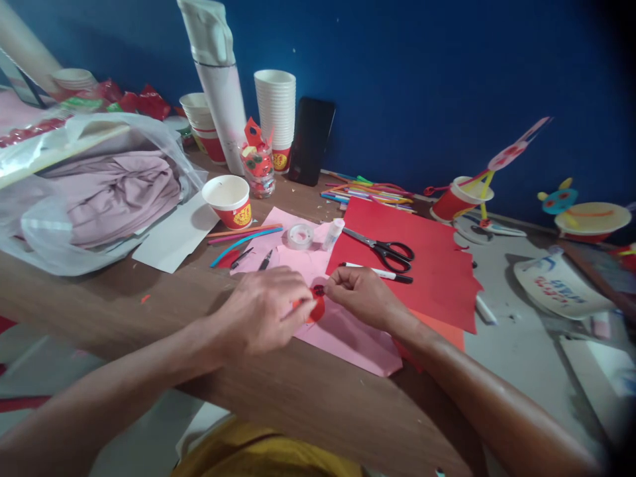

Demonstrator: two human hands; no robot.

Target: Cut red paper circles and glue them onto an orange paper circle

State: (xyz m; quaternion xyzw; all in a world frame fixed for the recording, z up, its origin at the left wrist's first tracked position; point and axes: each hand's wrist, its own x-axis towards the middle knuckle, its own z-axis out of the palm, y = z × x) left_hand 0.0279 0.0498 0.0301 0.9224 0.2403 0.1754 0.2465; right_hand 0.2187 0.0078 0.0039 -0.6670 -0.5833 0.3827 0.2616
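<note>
Inspector: Now, position of the work piece?

Assessor: A small red paper disc lies directly between the two hands, over the pink sheet on the table. The left hand closes in from the disc's left, fingers curled, pinching what looks like a thin red strip or stick against the disc's edge. The right hand comes in from the disc's right, its fingertips pinched shut on the upper rim, where a dark mark shows.

Inspector: Which hand is nearer?

Assessor: Both are in contact, so neither leads. The left hand covers more of the disc; its lower left part is hidden under the fingers.

Inspector: Long axis?

Assessor: The disc is round and has none. The thin red piece runs roughly left to right, from the left hand's fingers toward the disc.

Inspector: Surroundings?

Assessor: Just beyond the right hand lie a white pen and black-handled scissors on a red sheet. Beyond the left hand sit a tape roll and a paper cup.
</note>
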